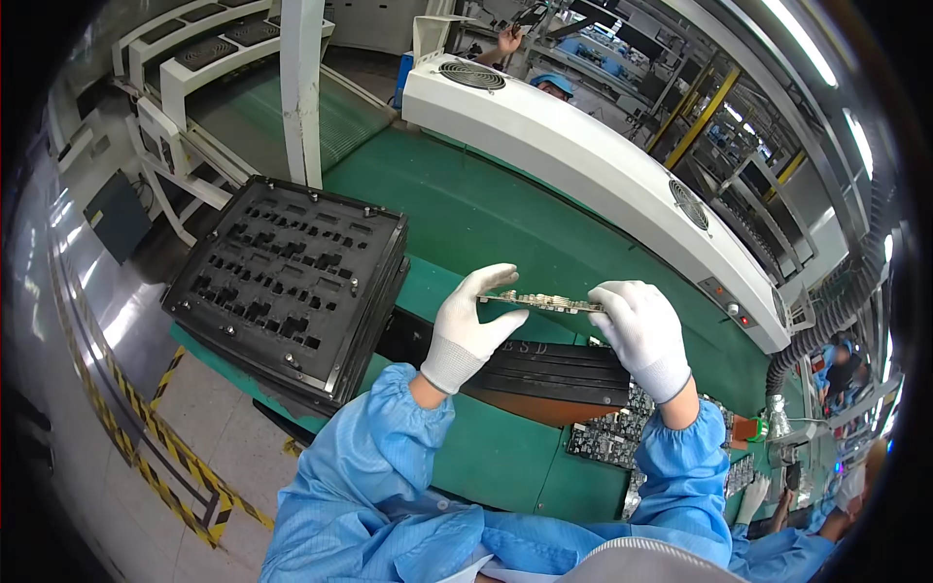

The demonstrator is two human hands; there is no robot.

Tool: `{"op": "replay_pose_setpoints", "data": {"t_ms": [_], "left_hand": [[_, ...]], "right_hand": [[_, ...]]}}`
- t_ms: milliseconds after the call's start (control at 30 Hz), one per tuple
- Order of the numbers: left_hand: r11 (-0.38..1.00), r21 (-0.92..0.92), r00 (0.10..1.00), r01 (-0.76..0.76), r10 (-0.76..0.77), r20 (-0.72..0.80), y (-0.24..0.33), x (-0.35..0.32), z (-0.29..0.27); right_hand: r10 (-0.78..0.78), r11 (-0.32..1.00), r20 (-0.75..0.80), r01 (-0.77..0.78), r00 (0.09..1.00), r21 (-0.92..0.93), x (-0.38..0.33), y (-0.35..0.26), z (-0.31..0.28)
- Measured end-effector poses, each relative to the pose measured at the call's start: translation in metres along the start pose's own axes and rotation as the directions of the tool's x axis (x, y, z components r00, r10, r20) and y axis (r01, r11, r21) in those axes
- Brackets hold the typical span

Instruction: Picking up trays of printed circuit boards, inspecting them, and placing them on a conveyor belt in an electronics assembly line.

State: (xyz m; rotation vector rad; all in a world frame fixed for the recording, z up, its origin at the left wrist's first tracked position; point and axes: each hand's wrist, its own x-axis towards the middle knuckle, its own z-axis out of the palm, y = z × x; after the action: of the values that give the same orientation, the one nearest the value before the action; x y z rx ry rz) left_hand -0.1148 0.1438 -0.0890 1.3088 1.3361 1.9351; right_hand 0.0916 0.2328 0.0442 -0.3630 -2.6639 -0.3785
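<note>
A populated circuit board [546, 302] is held up nearly edge-on between my two white-gloved hands, above the bench. My left hand [459, 332] cups its left end, thumb below and fingers above. At the right end, the fingers of my right hand [641, 332] are closed on the board's edge. Below the board lies a black slotted rack [549, 374] with an orange-brown underside. More circuit boards [604, 435] lie on the green bench beneath and beside my right forearm.
To the left stands a stack of black trays [282, 282] with cut-out pockets and metal studs. A long white housing with fans [573, 146] runs along the far side of the green bench [486, 457]. At the lower right, a co-worker's gloved hand [753, 498] shows beside a blue sleeve.
</note>
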Motion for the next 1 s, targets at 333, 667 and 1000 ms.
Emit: {"op": "replay_pose_setpoints", "data": {"t_ms": [333,667,1000], "left_hand": [[0.981,-0.188,0.996,0.055,-0.068,-0.061,-0.001,0.006,-0.001],[0.988,0.006,0.988,-0.154,0.154,0.032,-0.005,0.003,-0.002],[0.991,-0.041,0.992,-0.126,0.127,0.023,-0.007,0.0,0.002]], "right_hand": [[0.009,1.0,-0.025,-0.009,1.0,0.009,0.001,-0.001,0.001],[-0.012,1.0,-0.02,0.013,1.0,0.023,0.002,-0.001,-0.002],[-0.009,1.0,-0.033,0.009,0.999,0.026,0.0,-0.002,0.001]]}}
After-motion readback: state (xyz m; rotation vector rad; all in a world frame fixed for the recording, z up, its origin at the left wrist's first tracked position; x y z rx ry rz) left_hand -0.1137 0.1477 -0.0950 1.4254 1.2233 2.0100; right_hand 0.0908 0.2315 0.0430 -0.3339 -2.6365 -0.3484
